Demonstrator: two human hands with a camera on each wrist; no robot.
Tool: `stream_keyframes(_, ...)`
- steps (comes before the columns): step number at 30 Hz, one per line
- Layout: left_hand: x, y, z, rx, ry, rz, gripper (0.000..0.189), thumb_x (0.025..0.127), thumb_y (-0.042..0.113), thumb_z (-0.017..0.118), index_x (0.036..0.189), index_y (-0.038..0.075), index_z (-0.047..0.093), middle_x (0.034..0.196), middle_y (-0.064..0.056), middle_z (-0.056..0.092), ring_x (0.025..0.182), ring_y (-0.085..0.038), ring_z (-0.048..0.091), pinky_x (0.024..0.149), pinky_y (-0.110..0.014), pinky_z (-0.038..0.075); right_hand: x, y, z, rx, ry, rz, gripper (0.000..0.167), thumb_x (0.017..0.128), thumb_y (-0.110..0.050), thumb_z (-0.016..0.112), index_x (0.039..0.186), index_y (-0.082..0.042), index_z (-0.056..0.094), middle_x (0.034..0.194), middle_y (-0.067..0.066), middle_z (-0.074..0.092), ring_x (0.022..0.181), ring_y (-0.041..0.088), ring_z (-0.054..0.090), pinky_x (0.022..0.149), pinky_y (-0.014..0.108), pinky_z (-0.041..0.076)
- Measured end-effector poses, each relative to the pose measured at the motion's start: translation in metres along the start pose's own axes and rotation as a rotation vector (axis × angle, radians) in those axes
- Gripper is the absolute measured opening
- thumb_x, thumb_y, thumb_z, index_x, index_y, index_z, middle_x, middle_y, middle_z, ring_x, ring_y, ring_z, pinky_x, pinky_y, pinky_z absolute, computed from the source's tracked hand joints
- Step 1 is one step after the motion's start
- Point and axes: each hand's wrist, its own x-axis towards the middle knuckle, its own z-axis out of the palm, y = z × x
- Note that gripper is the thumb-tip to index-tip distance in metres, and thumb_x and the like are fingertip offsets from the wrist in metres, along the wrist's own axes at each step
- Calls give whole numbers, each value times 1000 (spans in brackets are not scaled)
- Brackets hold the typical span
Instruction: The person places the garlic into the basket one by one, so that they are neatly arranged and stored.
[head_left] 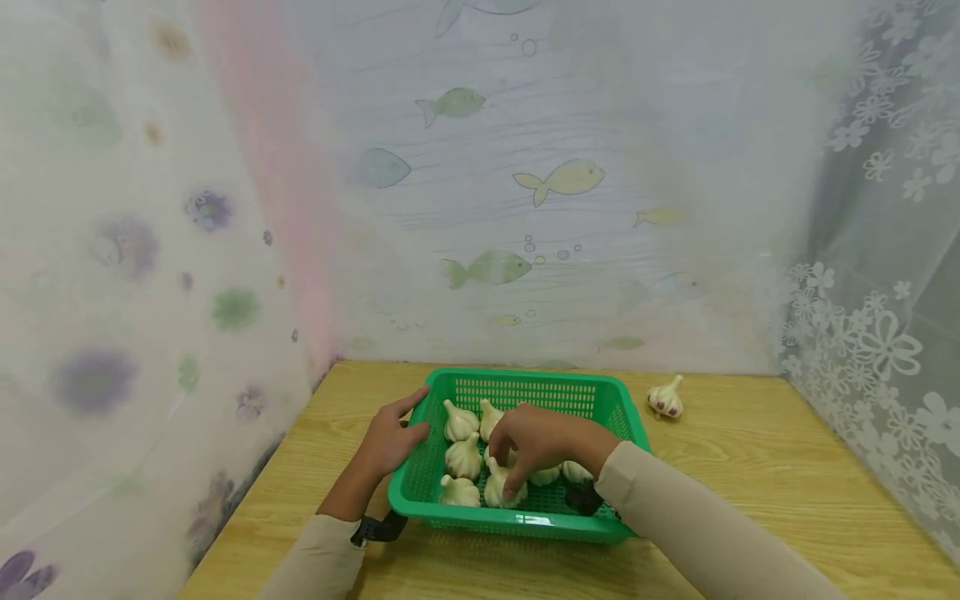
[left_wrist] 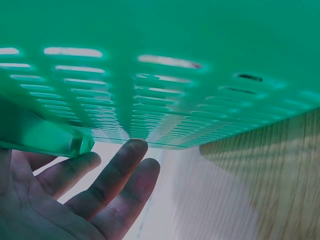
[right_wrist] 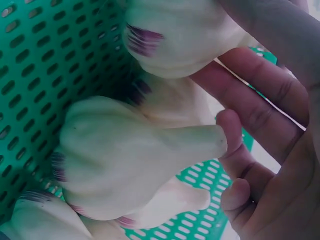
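A green plastic basket [head_left: 525, 523] with slotted walls stands on the table, with several white garlic bulbs [head_left: 462, 457] lying in it. My right hand [head_left: 543, 437] reaches down into it and grips a garlic bulb [head_left: 497, 483] between thumb and fingers. In the right wrist view that bulb [right_wrist: 175, 37] is at the top, purple streaks on its side, and another bulb [right_wrist: 120, 155] lies just below the fingers. My left hand [head_left: 390, 437] touches the basket's left rim; in the left wrist view its extended fingers [left_wrist: 112, 177] lie by the outer slotted wall [left_wrist: 165, 100].
One garlic bulb [head_left: 666, 398] lies outside, right of the basket near the table's back edge. The wooden table [head_left: 750, 467] meets a fish-patterned curtain [head_left: 570, 317] behind, with further curtains at both sides. A black camera strap [head_left: 382, 527] circles the left wrist.
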Motion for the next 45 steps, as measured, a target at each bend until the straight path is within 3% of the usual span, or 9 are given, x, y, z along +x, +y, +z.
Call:
stream_keyframes(4,0,0,0,-3,-1,5,68,94,13,58,160,21,43,165,-22,35,128,-53,59,66,-39,57,0,0,1,-28,8,-11,33,75,-42,92,103,-30,79,101,-19,70,92,2,66,104,39,48)
stream_keyframes(7,0,0,-1,-2,-2,4,68,94,13,57,160,21,43,165,-22,35,128,-54,58,66,-39,57,0,0,2,-46,19,-19,33,75,-42,92,103,-30,80,99,-16,68,87,2,63,109,45,42)
stream_keyframes(12,0,-1,-1,5,0,5,68,94,13,57,160,21,43,165,-22,35,130,-55,56,66,-39,57,1,1,4,-52,26,-35,35,75,-43,92,106,-30,81,96,-14,69,81,0,59,99,39,46)
stream_keyframes(17,1,-2,0,2,-3,3,68,94,14,58,160,22,43,165,-22,34,129,-54,58,65,-39,57,0,4,2,-27,21,-41,39,76,-42,91,110,-28,81,102,-14,73,88,5,64,85,30,53)
stream_keyframes(23,1,1,0,2,-4,-2,69,93,14,58,160,22,43,164,-23,35,129,-53,58,65,-39,57,-7,13,-2,-29,42,12,30,81,-28,90,109,-24,80,101,-8,69,86,6,60,75,27,53)
stream_keyframes(29,1,1,-1,10,-3,-2,69,93,14,57,160,22,43,164,-22,36,130,-53,57,66,-40,57,-15,15,-10,-69,100,29,25,86,-6,81,109,-17,80,106,4,69,93,19,61,77,34,52)
stream_keyframes(35,1,0,-1,7,-1,-1,68,94,14,58,160,22,44,164,-22,37,128,-53,58,66,-40,57,-16,20,-14,-134,153,37,26,88,-12,83,113,-15,79,108,2,68,96,20,62,81,36,53)
stream_keyframes(41,1,0,0,-4,-3,-3,68,94,13,58,160,22,43,165,-21,36,128,-52,59,65,-40,57,-18,31,-14,-116,179,36,27,87,-17,84,114,-15,79,109,-2,68,98,15,62,82,36,54)
stream_keyframes(45,0,1,0,-10,-2,-6,68,94,14,58,160,22,43,165,-21,36,127,-51,60,65,-40,58,-22,40,-18,-103,204,26,30,88,-21,83,117,-15,78,114,-2,70,103,19,65,83,37,55)
